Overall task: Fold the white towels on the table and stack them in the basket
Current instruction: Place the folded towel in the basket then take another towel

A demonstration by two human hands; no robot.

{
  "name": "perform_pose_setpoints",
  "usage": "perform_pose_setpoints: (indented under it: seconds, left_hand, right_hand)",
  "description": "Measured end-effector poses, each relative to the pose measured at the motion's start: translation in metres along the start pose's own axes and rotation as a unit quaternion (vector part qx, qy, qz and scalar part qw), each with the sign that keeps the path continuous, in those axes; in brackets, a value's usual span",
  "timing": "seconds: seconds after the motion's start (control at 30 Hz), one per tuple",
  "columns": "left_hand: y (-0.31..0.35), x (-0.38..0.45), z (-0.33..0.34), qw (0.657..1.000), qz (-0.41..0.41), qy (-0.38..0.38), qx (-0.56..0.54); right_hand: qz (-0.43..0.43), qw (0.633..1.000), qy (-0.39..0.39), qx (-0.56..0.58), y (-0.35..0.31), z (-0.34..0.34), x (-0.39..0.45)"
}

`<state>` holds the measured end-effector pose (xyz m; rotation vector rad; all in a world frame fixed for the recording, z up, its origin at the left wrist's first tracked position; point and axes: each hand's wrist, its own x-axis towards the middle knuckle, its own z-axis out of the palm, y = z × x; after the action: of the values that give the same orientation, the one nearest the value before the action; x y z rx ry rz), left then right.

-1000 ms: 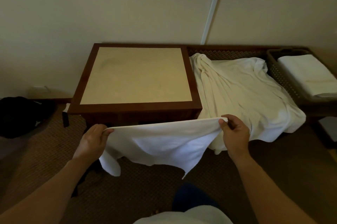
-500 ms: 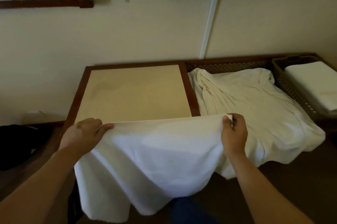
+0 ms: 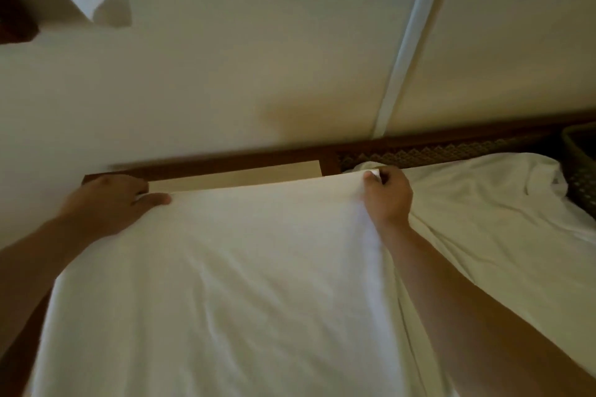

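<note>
Spreading looked the step in hand: the wide white cotton towel [image 3: 258, 283] lay over most of the tan wood-framed table [image 3: 235, 175], far corners pinched by left hand [image 3: 109, 203] and right hand [image 3: 388, 195]. Next seemed smoothing, then folding. Rumpled white towels [image 3: 490, 219] lay beside; the dark woven basket [image 3: 580, 167] stood beyond.

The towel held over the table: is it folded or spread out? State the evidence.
Spread out. The towel lies as one open sheet across the table, the left hand and right hand gripping its far corners; no fold shows.
</note>
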<state>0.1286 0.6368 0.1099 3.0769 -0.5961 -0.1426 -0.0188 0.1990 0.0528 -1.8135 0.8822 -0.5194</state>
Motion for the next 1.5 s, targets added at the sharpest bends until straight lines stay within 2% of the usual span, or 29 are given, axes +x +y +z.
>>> perform_pose_setpoints:
  seconds: [0.1, 0.3, 0.47, 0.63, 0.7, 0.77, 0.8, 0.87, 0.93, 0.97, 1.0, 1.1, 1.3, 1.4, 1.5]
  left_hand:
    - [-0.007, 0.055, 0.017, 1.000, -0.004, -0.005, 0.017]
    - [-0.010, 0.135, 0.040, 0.997, 0.013, -0.070, 0.039]
    - [-0.011, 0.158, 0.068, 0.995, 0.000, -0.090, 0.037]
    - [-0.008, 0.164, 0.075, 0.992, -0.059, -0.108, -0.005]
    - [-0.010, 0.160, 0.076, 0.989, -0.068, -0.125, -0.041]
    - [-0.014, 0.156, 0.077, 0.984, -0.073, -0.135, -0.090]
    - [-0.018, 0.156, 0.075, 0.980, -0.077, -0.141, -0.115]
    - [-0.028, 0.156, 0.068, 0.968, -0.091, -0.177, -0.154]
    - [-0.040, 0.156, 0.058, 0.954, -0.084, -0.223, -0.184]
    - [-0.045, 0.156, 0.054, 0.946, -0.078, -0.240, -0.203]
    - [-0.052, 0.154, 0.050, 0.939, -0.072, -0.253, -0.223]
    - [-0.079, 0.147, 0.039, 0.923, -0.060, -0.285, -0.249]
    - [-0.158, 0.121, 0.028, 0.896, -0.059, -0.364, -0.248]
    - [-0.184, 0.110, 0.028, 0.896, -0.071, -0.328, -0.290]
    - [-0.196, 0.111, 0.041, 0.936, -0.041, -0.249, -0.246]
  right_hand:
    - [0.017, 0.999, -0.018, -0.026, 0.006, 0.036, 0.055]
    - [0.036, 0.994, -0.032, -0.097, 0.018, 0.093, 0.130]
    - [0.040, 0.977, -0.026, -0.208, 0.021, 0.113, 0.148]
    - [0.070, 0.958, 0.000, -0.277, 0.013, 0.121, 0.144]
    - [0.044, 0.933, 0.032, -0.355, 0.003, 0.133, 0.123]
    - [-0.074, 0.921, 0.051, -0.378, -0.009, 0.156, 0.075]
    - [-0.146, 0.914, 0.001, -0.378, -0.015, 0.173, 0.042]
    - [-0.263, 0.874, -0.185, -0.365, -0.025, 0.212, -0.024]
    - [-0.309, 0.805, -0.334, -0.379, -0.036, 0.253, -0.074]
    - [-0.300, 0.787, -0.371, -0.392, -0.039, 0.269, -0.089]
    - [-0.284, 0.783, -0.379, -0.404, -0.044, 0.281, -0.097]
    - [-0.259, 0.801, -0.333, -0.425, -0.043, 0.296, -0.101]
    - [-0.254, 0.795, -0.314, -0.452, -0.042, 0.297, -0.104]
    - [-0.249, 0.799, -0.297, -0.460, -0.043, 0.298, -0.107]
    - [-0.248, 0.802, -0.289, -0.460, -0.046, 0.299, -0.110]
